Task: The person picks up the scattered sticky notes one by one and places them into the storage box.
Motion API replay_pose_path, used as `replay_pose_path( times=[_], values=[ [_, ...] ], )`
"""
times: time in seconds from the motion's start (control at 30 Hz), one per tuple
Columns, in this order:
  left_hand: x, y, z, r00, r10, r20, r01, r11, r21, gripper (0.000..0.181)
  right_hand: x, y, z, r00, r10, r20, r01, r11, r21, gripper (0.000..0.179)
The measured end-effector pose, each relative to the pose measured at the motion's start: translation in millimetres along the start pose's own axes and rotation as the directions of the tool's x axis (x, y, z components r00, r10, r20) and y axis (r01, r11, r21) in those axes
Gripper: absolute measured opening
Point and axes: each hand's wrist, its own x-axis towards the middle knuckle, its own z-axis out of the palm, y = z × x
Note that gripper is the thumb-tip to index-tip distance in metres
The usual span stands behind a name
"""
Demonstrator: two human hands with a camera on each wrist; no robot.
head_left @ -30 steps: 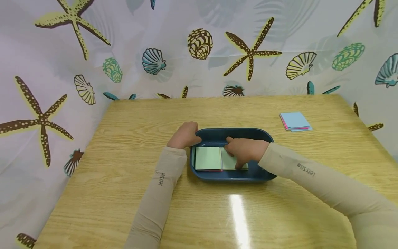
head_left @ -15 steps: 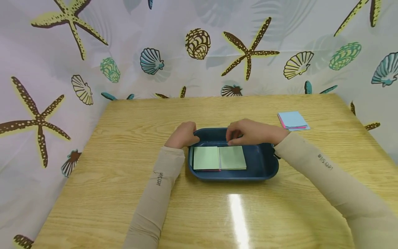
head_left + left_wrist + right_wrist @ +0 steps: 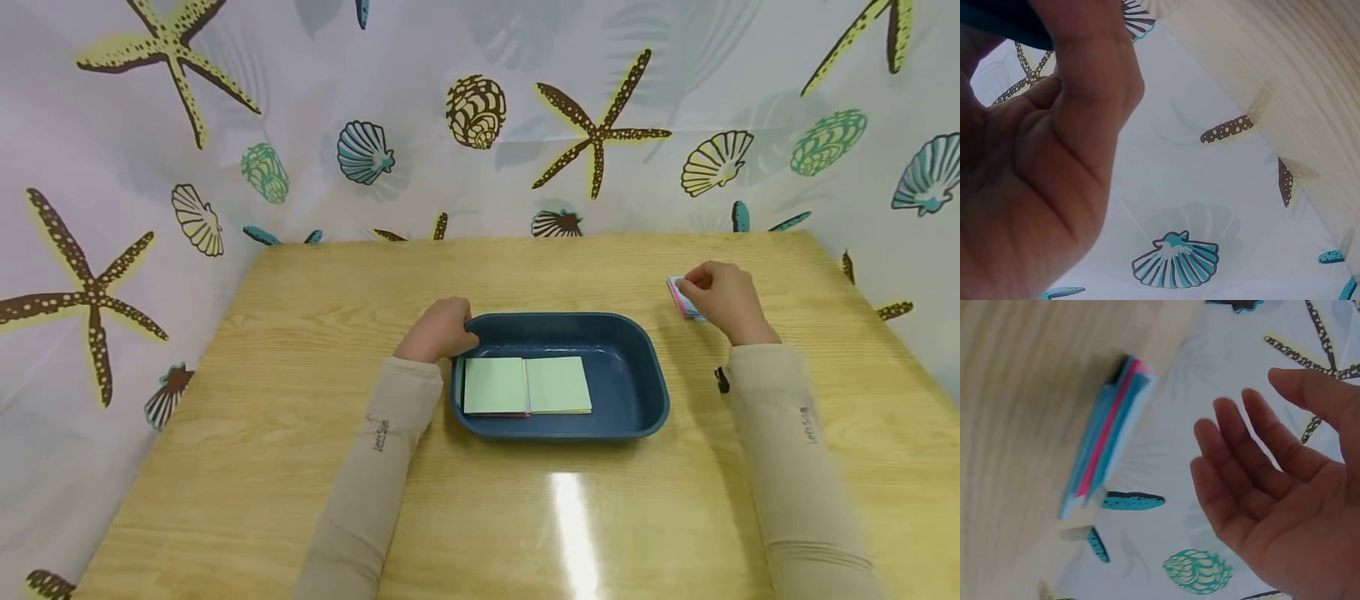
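My left hand (image 3: 438, 329) grips the left rim of a dark blue tray (image 3: 622, 392), thumb over the inner side. In the left wrist view, the curled fingers meet the tray's dark edge (image 3: 1010, 22). Inside the tray lie two stacks of pale green sticky notes, a left stack (image 3: 495, 386) and a right stack (image 3: 558, 385), side by side. My right hand (image 3: 729, 302) hovers over a stack of blue and pink sticky notes (image 3: 678, 293) and partly hides it. In the right wrist view, its fingers (image 3: 1229, 462) are loosely bent, apart from the stack (image 3: 1107, 437).
The tray and the notes lie on a wooden table (image 3: 300, 400). Behind it hangs a white cloth (image 3: 420, 200) printed with shells and starfish. A small black clip (image 3: 722, 380) shows beside the right sleeve.
My right hand has left the right green stack, risen out of the tray and moved right to the blue and pink notes. The left hand keeps its hold on the rim.
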Motion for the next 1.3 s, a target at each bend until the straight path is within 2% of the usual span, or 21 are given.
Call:
replay_pose_path(
  times=[0.1,0.2,0.27,0.43,0.6,0.77,0.87,1.0,1.13,1.23,1.3],
  values=[
    [-0.9,-1.1,2.4,1.0,0.003,-0.003,-0.003,1.0,-0.007,0.027,-2.5,14.4,2.9,0.997,0.079,-0.007,-0.08,0.997,-0.025,0.049],
    [-0.7,-2.3,3.7,1.0,0.019,-0.018,-0.019,1.0,-0.012,0.028,-1.7,19.5,2.5,0.992,0.127,-0.027,-0.128,0.989,-0.075,0.055],
    [-0.4,-2.9,3.5,0.999,0.026,-0.026,-0.027,1.0,-0.009,0.028,0.3,20.7,1.4,0.987,0.16,-0.011,-0.16,0.982,-0.095,0.06],
    [-1.4,-3.0,3.5,0.999,0.026,-0.022,-0.026,1.0,0.011,0.025,2.6,28.3,1.5,0.973,0.211,0.09,-0.2,0.973,-0.119,0.069],
    [-2.0,-2.9,2.4,0.999,0.024,-0.028,-0.024,1.0,0.012,0.027,6.2,28.2,4.5,0.968,0.225,0.111,-0.21,0.969,-0.134,0.071],
    [-1.5,-1.1,3.1,0.999,0.025,-0.02,-0.025,1.0,0.007,0.027,3.2,27.2,7.8,0.974,0.209,0.089,-0.194,0.968,-0.157,0.064],
    [-1.5,0.6,3.4,1.0,0.026,-0.015,-0.026,1.0,0.012,0.025,-0.6,27.2,10.5,0.975,0.215,0.055,-0.205,0.968,-0.148,0.054],
    [-1.9,2.4,3.6,1.0,0.021,-0.01,-0.021,0.999,0.024,0.022,-4.7,27.4,14.7,0.97,0.24,0.027,-0.234,0.962,-0.138,0.05],
    [-1.8,3.1,3.8,1.0,0.02,-0.009,-0.02,1.0,0.019,0.022,-5.1,25.9,16.0,0.972,0.234,-0.004,-0.231,0.959,-0.164,0.044],
    [-1.9,2.8,3.7,1.0,0.015,-0.017,-0.015,1.0,0.017,0.024,-3.2,23.2,13.9,0.97,0.242,0.017,-0.236,0.956,-0.176,0.041],
    [-1.9,2.5,3.7,1.0,0.011,-0.022,-0.011,1.0,0.013,0.024,-1.6,21.6,11.4,0.964,0.26,0.058,-0.246,0.952,-0.184,0.039]
  ],
)
